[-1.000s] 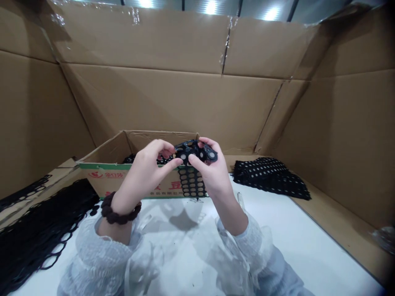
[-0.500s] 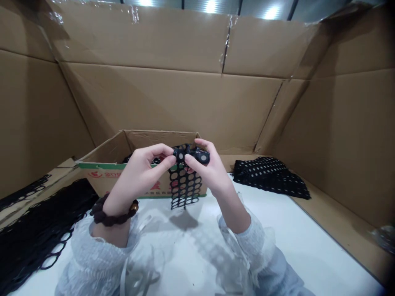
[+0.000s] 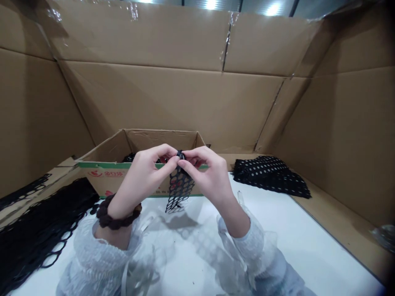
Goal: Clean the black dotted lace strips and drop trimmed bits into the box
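Note:
A strip of black fabric with round holes (image 3: 180, 185) hangs from my fingertips in front of the cardboard box, above the white table. My left hand (image 3: 151, 166) pinches its gathered top edge between thumb and fingers. Close against it, my right hand (image 3: 208, 170) pinches the same bunched edge from the other side. The thumbs nearly meet there, and my fingers hide most of the gathered part. The strip's lower end dangles free and casts a shadow on the table.
Behind my hands stands an open cardboard box (image 3: 106, 181) with a green rim and black material inside. A dark stack of holed fabric (image 3: 46, 226) lies at left. Folded black fabric with holes (image 3: 271, 174) rests at right. Tall cardboard walls (image 3: 173, 98) surround the white table (image 3: 277, 238).
My right hand has moved left, bringing its fingertips against those of my left hand. The fabric's top edge is now bunched between them, and the hanging strip looks narrower and slightly slanted.

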Motion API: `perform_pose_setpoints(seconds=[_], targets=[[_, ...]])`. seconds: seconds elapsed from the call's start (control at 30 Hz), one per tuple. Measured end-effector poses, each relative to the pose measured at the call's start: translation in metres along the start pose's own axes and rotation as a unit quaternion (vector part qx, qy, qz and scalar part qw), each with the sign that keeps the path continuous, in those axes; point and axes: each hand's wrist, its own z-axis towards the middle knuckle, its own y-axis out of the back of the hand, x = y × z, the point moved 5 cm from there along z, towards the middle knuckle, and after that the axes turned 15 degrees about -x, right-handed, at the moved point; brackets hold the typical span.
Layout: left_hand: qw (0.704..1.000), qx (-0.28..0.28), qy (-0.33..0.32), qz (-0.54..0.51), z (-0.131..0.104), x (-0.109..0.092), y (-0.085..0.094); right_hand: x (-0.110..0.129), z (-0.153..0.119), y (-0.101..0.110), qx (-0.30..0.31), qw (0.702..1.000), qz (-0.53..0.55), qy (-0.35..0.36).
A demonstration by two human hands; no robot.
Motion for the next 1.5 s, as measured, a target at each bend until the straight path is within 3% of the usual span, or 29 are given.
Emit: perform_pose_setpoints(seconds=[0.13,0.23,0.33,0.43,0.5,0.6,0.73,0.83,0.97,1.27,1.5], targets=[[1.0,0.019,-0.004,0.011,-0.001,-0.004,-0.002,-0.015,0.0,-0.009,0.035,0.986,0.107,-0.121],[1.0,-0.003,0.011,0.019,0.0,-0.003,-0.001,-0.021,0.005,-0.004,-0.004,0.974,0.154,-0.165],[0.999,-0.009,0.049,0.005,0.002,0.005,0.003,-0.021,0.014,0.016,-0.1,0.969,0.165,-0.156],[0.993,-0.02,0.108,-0.038,0.004,0.017,0.01,-0.021,0.024,0.045,-0.261,0.949,0.149,-0.097],[0.986,-0.026,0.142,-0.078,0.005,0.024,0.013,-0.026,0.029,0.051,-0.315,0.94,0.114,-0.065],[0.977,-0.036,0.171,-0.125,0.007,0.031,0.012,-0.046,0.035,0.03,-0.26,0.964,0.037,-0.051],[0.972,-0.054,0.176,-0.144,0.009,0.033,0.01,-0.065,0.036,-0.006,-0.101,0.991,-0.072,-0.049],[0.972,-0.061,0.174,-0.146,0.01,0.033,0.009,-0.044,0.028,-0.008,-0.089,0.995,-0.033,-0.028],[0.971,-0.061,0.174,-0.15,0.009,0.032,0.006,-0.007,0.012,-0.017,0.006,1.0,0.004,0.015],[0.95,-0.023,0.211,-0.227,0.005,0.027,0.002,0.004,0.005,-0.02,-0.022,0.994,-0.007,0.102],[0.944,-0.066,0.217,-0.241,0.004,0.029,0.007,0.0,0.004,-0.02,-0.051,0.997,0.05,0.039]])
